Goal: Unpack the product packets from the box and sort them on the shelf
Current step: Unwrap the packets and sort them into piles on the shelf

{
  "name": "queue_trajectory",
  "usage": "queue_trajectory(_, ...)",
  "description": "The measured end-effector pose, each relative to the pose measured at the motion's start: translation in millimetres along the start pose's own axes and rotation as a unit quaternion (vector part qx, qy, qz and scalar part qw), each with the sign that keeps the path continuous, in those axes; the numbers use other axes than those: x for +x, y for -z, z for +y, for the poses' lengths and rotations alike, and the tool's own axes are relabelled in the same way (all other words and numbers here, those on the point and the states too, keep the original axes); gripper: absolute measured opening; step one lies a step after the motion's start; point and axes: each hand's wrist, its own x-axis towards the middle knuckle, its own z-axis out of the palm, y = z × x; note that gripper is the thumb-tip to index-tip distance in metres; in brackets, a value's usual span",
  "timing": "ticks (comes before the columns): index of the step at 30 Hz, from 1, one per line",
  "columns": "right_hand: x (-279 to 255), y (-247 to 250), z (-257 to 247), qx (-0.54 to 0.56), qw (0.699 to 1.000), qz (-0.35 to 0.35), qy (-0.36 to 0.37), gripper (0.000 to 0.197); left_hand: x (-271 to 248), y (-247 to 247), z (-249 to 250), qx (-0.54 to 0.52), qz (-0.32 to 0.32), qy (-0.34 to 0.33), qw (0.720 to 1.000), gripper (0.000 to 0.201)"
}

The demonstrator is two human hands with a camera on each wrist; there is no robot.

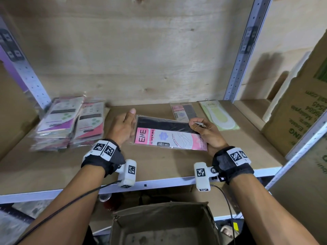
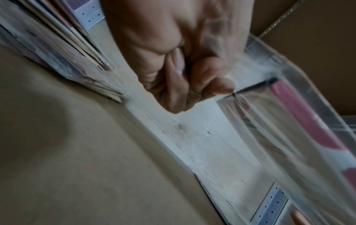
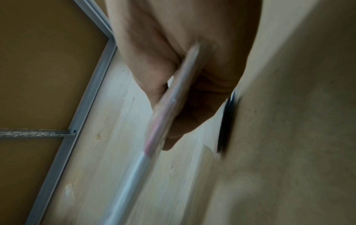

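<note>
A pink, white and black ENE stocking packet (image 1: pixel 168 137) hovers just over the middle of the brown shelf board (image 1: pixel 159 165). My right hand (image 1: pixel 200 131) grips its right end, thumb on top and fingers underneath; the right wrist view shows the packet (image 3: pixel 169 106) edge-on in that hand (image 3: pixel 192 45). My left hand (image 1: pixel 130 124) is at the packet's left edge with the thumb raised off it. In the left wrist view its fingers (image 2: pixel 183 68) hang loosely curled beside the packet's clear plastic (image 2: pixel 300 121). The open cardboard box (image 1: pixel 164 225) sits below the shelf.
Two stacks of packets (image 1: pixel 58 124) (image 1: pixel 90 122) stand at the shelf's left. A black stocking packet (image 1: pixel 183 111) and a pale green sock packet (image 1: pixel 219 115) lie at the back right. A large carton (image 1: pixel 300 112) fills the right side. Metal uprights (image 1: pixel 247 50) frame the bay.
</note>
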Motion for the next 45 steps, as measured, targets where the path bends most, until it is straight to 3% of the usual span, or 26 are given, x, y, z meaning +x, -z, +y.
queue_trajectory(3, 1, 0, -1, -0.006, 1.0, -0.009, 0.002, 0.01, 0, 0, 2, -0.026, -0.002, 0.004, 1.0, 0.073)
queue_trajectory(12, 2, -1, 1, -0.01, 1.0, -0.013, -0.007, 0.008, -2, -4, 12, -0.1, 0.005, 0.048, 0.994, 0.07)
queue_trajectory(17, -2, -4, 5, -0.019, 0.998, -0.013, -0.058, 0.005, 0, 7, 4, -0.151, -0.005, 0.106, 0.983, 0.045)
queue_trajectory(22, 1, -2, 2, 0.01, 0.995, 0.072, -0.066, 0.003, 3, 15, -7, -0.07, -0.096, 0.064, 0.991, 0.044)
queue_trajectory(24, 1, -1, 2, 0.012, 0.994, 0.081, -0.069, 0.009, 3, 14, -10, -0.042, -0.089, 0.043, 0.994, 0.039)
queue_trajectory(26, -1, -4, -1, 0.006, 0.995, 0.075, -0.068, 0.004, 3, 13, -12, -0.083, -0.072, 0.055, 0.992, 0.034)
queue_trajectory(28, -2, -6, -1, 0.013, 0.995, 0.069, -0.072, 0.004, 4, 14, -9, -0.191, -0.073, 0.094, 0.974, 0.026)
queue_trajectory(31, -3, -5, -1, 0.034, 0.994, 0.061, -0.086, 0.02, 3, 15, 0, -0.308, -0.097, 0.125, 0.938, 0.02)
queue_trajectory(37, -5, -4, -2, 0.03, 0.991, 0.029, -0.131, 0.004, 2, 14, 0, -0.338, -0.062, 0.143, 0.928, 0.032)
queue_trajectory(42, -8, -9, -1, 0.026, 0.988, -0.034, -0.149, 0.009, 7, 15, -1, -0.478, -0.023, 0.169, 0.862, 0.038)
queue_trajectory(45, -8, -12, 1, 0.043, 0.986, -0.037, -0.156, 0.009, 5, 8, -4, -0.427, -0.024, 0.182, 0.886, 0.042)
